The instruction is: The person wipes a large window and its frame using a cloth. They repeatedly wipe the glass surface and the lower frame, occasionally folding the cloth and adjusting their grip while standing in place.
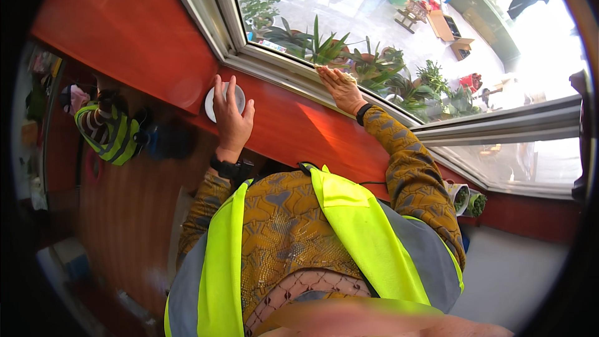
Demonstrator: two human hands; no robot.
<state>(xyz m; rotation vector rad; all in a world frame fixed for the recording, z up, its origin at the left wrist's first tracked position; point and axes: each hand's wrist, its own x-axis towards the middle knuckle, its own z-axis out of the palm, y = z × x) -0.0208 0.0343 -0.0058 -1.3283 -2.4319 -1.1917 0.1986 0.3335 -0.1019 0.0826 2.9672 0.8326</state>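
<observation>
My right hand (340, 89) lies flat over a light cloth (348, 77) at the bottom edge of the window glass, just above the white window frame (285, 73). The cloth shows only at its edges, the rest being hidden under the palm. My left hand (232, 114) is raised with its fingers apart and holds nothing. Partly behind those fingers, a round white dish (239, 97) sits on the red-brown windowsill (281, 124).
Potted plants (327, 49) stand beyond the glass, near an opened cardboard box (442, 25). Wrapped green plants (476, 203) rest on the sill at right. Lower left, another person in a reflective vest (114, 138) is near the wooden floor (126, 224).
</observation>
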